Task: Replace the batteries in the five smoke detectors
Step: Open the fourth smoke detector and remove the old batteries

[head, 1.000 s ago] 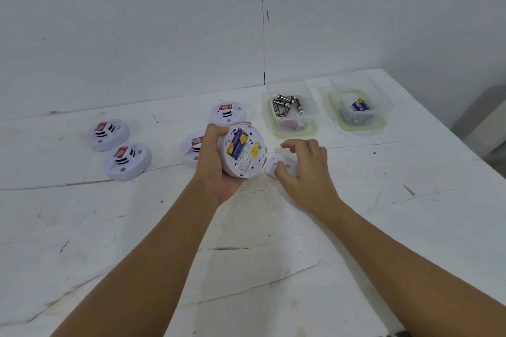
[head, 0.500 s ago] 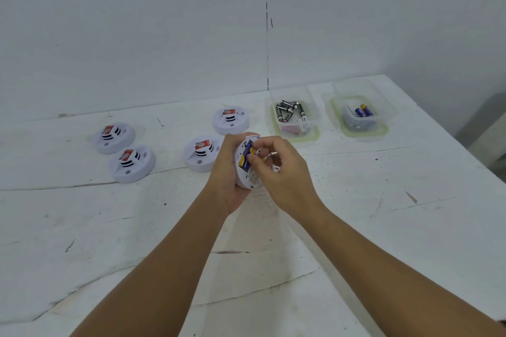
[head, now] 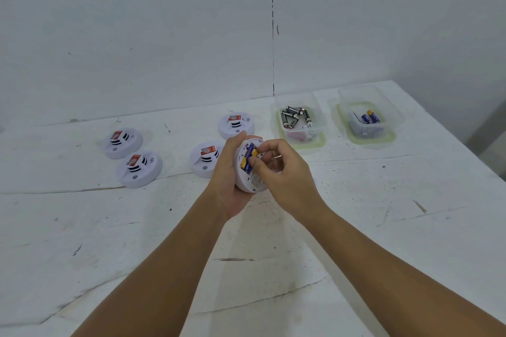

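Now at battery pull on the held smoke detector.
Left hand grips it mid-table, back up; right hand, off the table where it was a second ago, pinches at the blue-yellow batteries. Battery tubs at 1 o'clock.

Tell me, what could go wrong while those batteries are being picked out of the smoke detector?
The left hand holds the open smoke detector above the table, so a freed blue-and-yellow battery might drop and roll. Both tubs look alike: the tub of black batteries and the tub of blue ones could get mixed up.
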{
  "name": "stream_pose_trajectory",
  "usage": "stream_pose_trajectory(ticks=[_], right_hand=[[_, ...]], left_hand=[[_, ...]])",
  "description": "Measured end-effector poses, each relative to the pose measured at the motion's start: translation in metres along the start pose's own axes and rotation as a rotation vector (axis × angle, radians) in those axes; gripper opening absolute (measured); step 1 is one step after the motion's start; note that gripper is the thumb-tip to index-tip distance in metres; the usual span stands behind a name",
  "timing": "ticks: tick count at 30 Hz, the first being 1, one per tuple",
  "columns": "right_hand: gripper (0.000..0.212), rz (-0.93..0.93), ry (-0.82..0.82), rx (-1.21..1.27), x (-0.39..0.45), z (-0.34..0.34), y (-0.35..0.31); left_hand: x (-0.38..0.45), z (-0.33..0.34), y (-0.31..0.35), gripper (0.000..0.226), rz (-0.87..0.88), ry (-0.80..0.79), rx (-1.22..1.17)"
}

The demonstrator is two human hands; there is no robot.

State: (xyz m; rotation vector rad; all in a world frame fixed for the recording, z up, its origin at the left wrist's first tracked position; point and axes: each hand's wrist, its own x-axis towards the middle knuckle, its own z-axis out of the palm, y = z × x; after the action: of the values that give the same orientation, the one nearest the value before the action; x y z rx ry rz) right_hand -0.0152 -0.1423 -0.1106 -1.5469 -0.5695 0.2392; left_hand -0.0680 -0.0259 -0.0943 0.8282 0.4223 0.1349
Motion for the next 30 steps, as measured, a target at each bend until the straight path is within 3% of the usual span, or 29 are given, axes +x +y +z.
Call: stream_pose_trajectory(ticks=[6,26,30], right_hand=[[0.014,-0.004,-0.046,0.026,0.004,0.006,0.002],[0.025,-0.06,-0.058,-0.004,0.006,0.012,0.005],[0.023,-0.075,0.001,0.016,0.006,0.015,0.003]], left_hand=[[0.0,0.001,0.002,0.025,0.012,0.02,0.022],[0.011,-0.01,-0.001,0.027,0.052,0.013,-0.062],[0.012,-0.007,-0.001,0.026,0.04,0.022,-0.02]])
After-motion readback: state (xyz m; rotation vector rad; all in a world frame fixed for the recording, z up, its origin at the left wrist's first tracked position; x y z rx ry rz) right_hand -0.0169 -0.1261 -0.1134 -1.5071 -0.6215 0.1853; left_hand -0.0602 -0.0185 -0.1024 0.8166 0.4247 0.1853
